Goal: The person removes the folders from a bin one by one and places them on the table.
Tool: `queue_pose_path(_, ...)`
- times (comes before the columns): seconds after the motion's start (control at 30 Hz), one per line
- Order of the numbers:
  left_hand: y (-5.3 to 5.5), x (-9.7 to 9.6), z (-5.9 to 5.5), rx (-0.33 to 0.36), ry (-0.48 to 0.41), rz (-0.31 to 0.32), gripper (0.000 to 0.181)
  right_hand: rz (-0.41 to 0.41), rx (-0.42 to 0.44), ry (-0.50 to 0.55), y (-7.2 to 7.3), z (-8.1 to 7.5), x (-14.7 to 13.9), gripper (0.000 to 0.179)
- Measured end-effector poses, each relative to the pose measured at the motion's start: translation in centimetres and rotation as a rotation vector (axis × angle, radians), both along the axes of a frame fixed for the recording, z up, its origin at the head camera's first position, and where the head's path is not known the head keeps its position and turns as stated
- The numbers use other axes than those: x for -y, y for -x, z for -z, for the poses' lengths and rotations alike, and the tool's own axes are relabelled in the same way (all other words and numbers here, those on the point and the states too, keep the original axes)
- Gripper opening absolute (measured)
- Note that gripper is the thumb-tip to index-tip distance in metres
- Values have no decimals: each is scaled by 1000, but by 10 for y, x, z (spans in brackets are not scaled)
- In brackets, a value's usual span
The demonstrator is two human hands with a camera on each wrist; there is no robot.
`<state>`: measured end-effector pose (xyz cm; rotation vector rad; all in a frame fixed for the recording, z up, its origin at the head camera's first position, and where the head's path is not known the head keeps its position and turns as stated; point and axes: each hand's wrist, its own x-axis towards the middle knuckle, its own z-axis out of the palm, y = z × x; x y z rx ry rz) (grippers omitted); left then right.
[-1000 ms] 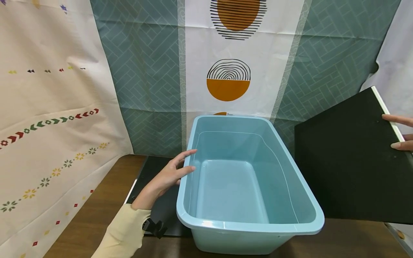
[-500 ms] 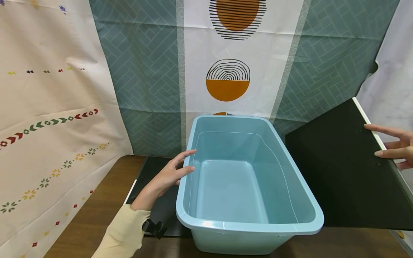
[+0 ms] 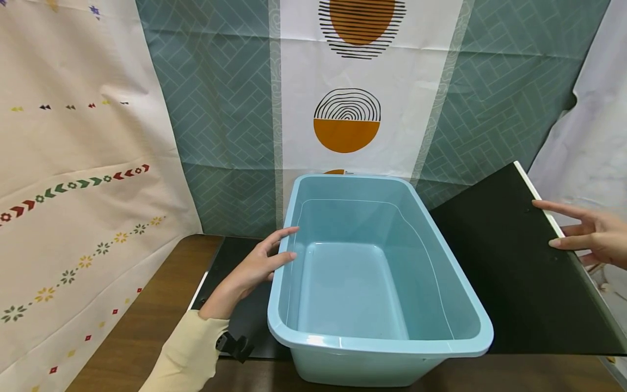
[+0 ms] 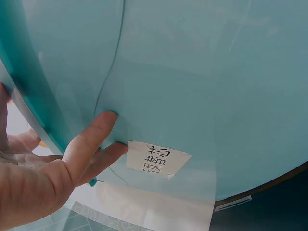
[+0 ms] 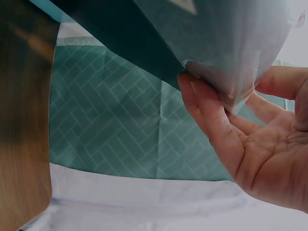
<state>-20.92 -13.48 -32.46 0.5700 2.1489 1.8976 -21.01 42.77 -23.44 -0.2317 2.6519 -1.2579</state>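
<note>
A large light-blue plastic tub (image 3: 387,346) stands in the middle of the head view, with nothing inside. My left hand (image 3: 252,272) grips its left rim, thumb and index finger over the edge. In the left wrist view, other fingers (image 4: 91,139) of that hand lie against the tub's outer wall beside a white label (image 4: 158,160) with printed characters. On the right, a black flat panel (image 3: 514,288) with a white edge leans at a slant. My right hand (image 3: 592,234) pinches the panel's upper right edge, thumb on the black face and several fingers underneath, as the right wrist view shows.
Another black panel (image 3: 257,332) lies flat on the brown wooden table (image 3: 147,321), partly beneath the tub's left side. Patterned cloth (image 3: 225,109) hangs behind the tub, and cream cloth (image 3: 83,179) borders the left. White cloth (image 3: 602,152) hangs at the right.
The slanted black panel's upper right edge has come down and to the left, with my right hand holding it throughout. My left hand and the tub have stayed in place.
</note>
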Motion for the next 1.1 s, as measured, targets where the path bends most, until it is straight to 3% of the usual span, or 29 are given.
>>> queue_pose_path(0.33,0,0,1,1,-1,-2,57,-5,30,-98,-1,9,15,85)
queue_pose_path(0.63,0,0,1,-4,-6,-5,57,-15,39,-120,1,18,18,85)
queue_pose_path(1.1,-1,1,0,-15,7,-6,56,-23,34,-14,3,33,18,78)
